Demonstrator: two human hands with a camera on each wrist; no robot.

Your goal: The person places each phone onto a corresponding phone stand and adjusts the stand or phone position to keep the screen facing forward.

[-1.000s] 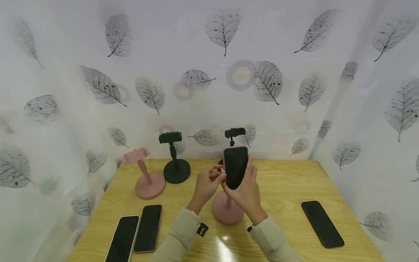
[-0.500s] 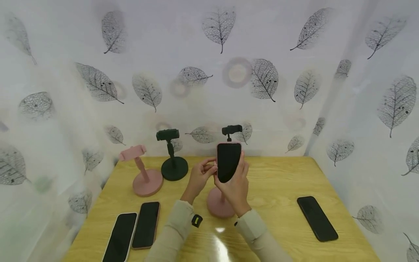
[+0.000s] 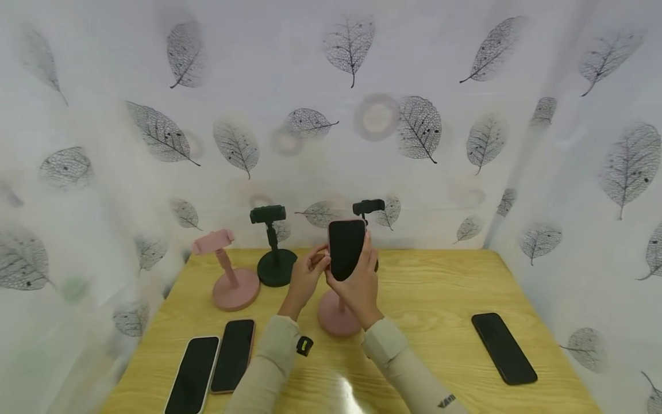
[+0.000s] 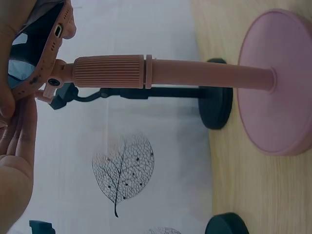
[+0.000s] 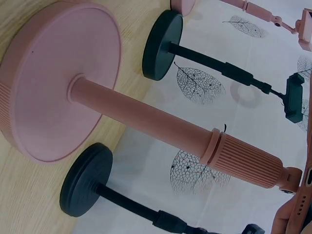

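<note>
A phone (image 3: 346,250) in a pink case stands upright at the head of a pink phone stand, whose round base (image 3: 338,313) shows below my hands. My right hand (image 3: 359,287) grips the phone from the right and below. At the phone's left edge, my left hand (image 3: 305,279) pinches the stand's clamp, its fingers bent. In the left wrist view, the clamp (image 4: 46,92) shows beside the phone's lower edge, above the ribbed collar (image 4: 109,71). The right wrist view shows the pink post (image 5: 141,117); most of the right hand falls outside it.
To the left are another pink stand (image 3: 235,290) and a dark green stand (image 3: 276,267). A black stand (image 3: 369,207) is partly hidden behind the phone. A white-edged phone (image 3: 192,374) and a pink-edged phone (image 3: 233,356) lie front left, a black phone (image 3: 504,348) right.
Both hands, the phone and the pink stand have shifted left across the table. Both hands keep their hold. The other stands and phones stay in place, apart from slight camera motion.
</note>
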